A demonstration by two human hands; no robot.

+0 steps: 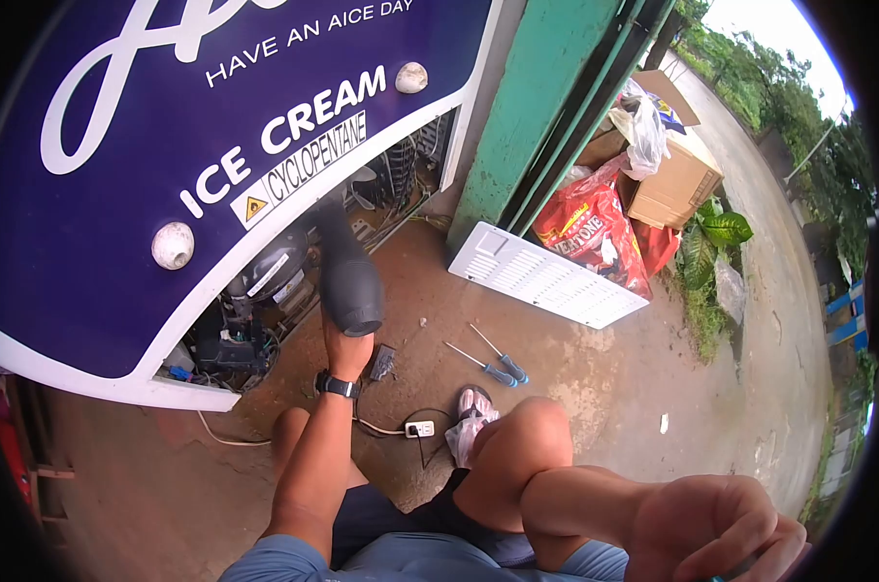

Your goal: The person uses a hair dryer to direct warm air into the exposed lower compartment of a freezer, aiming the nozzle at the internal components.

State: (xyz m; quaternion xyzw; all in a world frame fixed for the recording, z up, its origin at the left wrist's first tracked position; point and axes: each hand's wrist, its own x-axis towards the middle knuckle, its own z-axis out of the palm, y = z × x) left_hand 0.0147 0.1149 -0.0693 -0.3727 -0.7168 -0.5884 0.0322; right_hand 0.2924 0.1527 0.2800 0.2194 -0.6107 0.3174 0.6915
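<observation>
Our left hand [346, 355] is clamped on the blower [350, 291], fingers hidden beneath; the blower's long axis runs forward into the freezer [81, 252], just right of the compressor [271, 268]. Our right hand [716, 529], farther off, curls its fingers (around what, we cannot tell).

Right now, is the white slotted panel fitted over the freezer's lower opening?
No, the white slotted panel sits beside the green post, and the compressor inside the freezer shows uncovered.
</observation>
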